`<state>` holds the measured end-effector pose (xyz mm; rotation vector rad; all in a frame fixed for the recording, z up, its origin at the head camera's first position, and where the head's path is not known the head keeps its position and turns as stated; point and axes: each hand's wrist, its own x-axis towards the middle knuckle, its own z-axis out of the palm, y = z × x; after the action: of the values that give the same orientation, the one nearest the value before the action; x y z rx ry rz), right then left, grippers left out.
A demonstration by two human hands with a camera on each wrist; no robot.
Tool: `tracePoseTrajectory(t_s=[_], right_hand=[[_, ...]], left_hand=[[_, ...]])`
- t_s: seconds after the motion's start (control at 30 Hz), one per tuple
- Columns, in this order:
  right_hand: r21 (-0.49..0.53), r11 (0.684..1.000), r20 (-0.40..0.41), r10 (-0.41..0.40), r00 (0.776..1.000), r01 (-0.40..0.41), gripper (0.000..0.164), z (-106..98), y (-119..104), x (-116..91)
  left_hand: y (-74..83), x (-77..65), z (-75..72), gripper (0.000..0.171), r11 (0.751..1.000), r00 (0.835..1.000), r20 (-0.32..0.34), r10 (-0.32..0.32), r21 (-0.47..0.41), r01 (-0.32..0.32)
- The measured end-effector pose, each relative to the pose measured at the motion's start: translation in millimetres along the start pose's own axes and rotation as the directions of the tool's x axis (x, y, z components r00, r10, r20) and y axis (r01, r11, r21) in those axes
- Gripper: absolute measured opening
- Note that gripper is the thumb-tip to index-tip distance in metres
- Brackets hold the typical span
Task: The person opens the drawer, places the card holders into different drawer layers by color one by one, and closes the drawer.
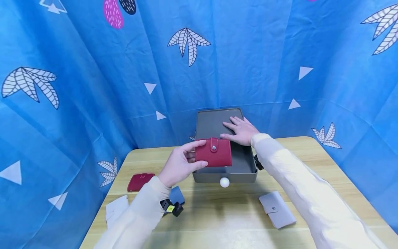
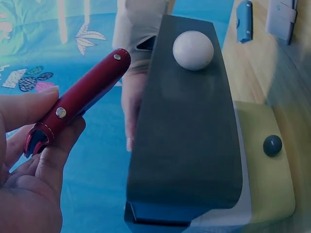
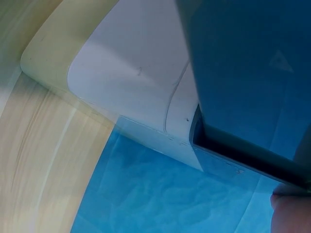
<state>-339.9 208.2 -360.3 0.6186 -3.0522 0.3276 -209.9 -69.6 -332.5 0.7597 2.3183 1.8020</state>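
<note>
head view: the left hand (image 1: 181, 162) pinched a red wallet (image 1: 214, 155) by its left side, between thumb and fingers, with strap and snap facing the camera. the wallet was held over an open gray drawer (image 1: 239, 178), whose front bore a white knob (image 1: 224, 182). the right hand (image 1: 240, 132), fingers straight and spread, lay over the gray top (image 1: 214, 121) behind; how firmly it pressed could not be told. on the wooden table (image 1: 227, 224) lay another red wallet (image 1: 140, 182), a white wallet (image 1: 116, 209) and a blue wallet (image 1: 176, 196) at left, and a pale gray wallet (image 1: 277, 209) at right. a blue curtain (image 1: 248, 69) hung behind.

left wrist view: the pinched wallet appeared edge-on, tilted, showing two metal studs (image 2: 60, 112), apart from the drawer. a yellow drawer (image 2: 267, 184) carried a dark knob (image 2: 272, 145).

right wrist view: a white drawer (image 3: 131, 58) lay between gray and yellow. part of the right hand showed at lower right; its grip could not be read here.
</note>
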Motion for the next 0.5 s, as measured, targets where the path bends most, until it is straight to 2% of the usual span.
tracePoseTrajectory(t_s=[0.3, 0.5], right_hand=[[-0.008, 1.0, 0.001, -0.002, 1.0, 0.002, 0.086, 0, 0, -1], [-0.009, 1.0, 0.004, 0.002, 1.0, -0.002, 0.089, -1, 0, -1]], left_hand=[[-10.4, 16.9, -1.3, 0.061, 0.996, 0.997, 0.008, -0.073, 0.052, 0.073], [-10.4, 27.1, 2.4, 0.06, 0.986, 0.991, 0.006, -0.13, 0.103, 0.129]])
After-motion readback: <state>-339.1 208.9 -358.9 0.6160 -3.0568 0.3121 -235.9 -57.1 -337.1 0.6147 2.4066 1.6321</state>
